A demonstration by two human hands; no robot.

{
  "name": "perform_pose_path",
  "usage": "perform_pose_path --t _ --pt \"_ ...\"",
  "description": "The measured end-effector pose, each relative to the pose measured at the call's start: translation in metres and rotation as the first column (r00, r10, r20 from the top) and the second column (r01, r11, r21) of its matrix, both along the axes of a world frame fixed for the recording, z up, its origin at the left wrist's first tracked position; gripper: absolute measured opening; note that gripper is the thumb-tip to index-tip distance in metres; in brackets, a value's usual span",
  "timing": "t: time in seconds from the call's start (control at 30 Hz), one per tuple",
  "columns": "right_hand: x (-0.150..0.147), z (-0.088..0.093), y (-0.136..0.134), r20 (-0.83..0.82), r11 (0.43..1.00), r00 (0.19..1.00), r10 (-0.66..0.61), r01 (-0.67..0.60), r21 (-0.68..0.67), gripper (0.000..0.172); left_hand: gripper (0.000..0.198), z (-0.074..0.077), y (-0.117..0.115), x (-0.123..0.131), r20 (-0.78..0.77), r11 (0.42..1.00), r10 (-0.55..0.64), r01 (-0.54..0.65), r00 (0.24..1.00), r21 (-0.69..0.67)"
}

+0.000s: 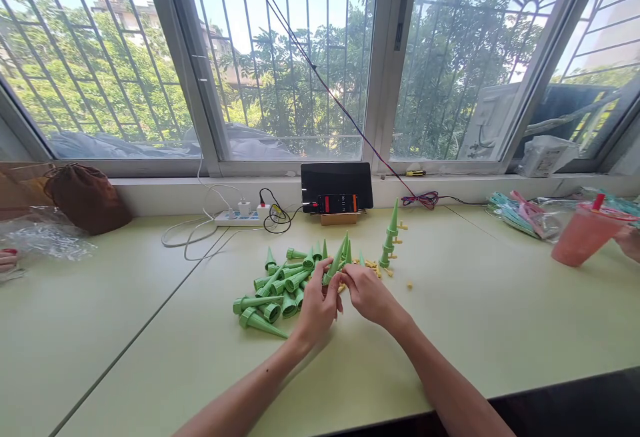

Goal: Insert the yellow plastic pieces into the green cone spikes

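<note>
My left hand (316,307) is closed around the base of a green plastic watering spike (336,260), whose tip points up. Against the spike's base, my right hand (371,296) has its fingers pinched together; whatever they grip is hidden. A heap of loose green spikes (290,284) lies to the left of my hands, some showing their open ribbed caps. Small yellow valve pieces (373,265) are scattered just behind my right hand. To the right stands an upright stack of green spikes (389,240) with yellow valves sticking out sideways.
Behind the spikes, a phone (339,204) leans on a black tablet (336,177). A power strip (243,218) with cables sits left of it. At the right are a pink cup (585,234) and another person's hand (629,240); a brown bag (87,197) rests far left.
</note>
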State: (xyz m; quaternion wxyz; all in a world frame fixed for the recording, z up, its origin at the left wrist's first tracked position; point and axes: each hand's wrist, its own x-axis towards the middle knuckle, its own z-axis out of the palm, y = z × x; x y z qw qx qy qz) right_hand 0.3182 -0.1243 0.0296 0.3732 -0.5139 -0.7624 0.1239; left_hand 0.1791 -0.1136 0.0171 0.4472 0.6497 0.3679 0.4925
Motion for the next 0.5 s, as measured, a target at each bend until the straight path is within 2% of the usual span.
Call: perform_pose_path --t 0.5 --pt "-0.0013 0.0000 -0.0009 0.068 0.999 0.997 -0.038 0.039 -0.007 0.024 0.043 0.0017 -0.0008 -0.0012 0.029 1.000 -0.022 0.021 0.999 0.018"
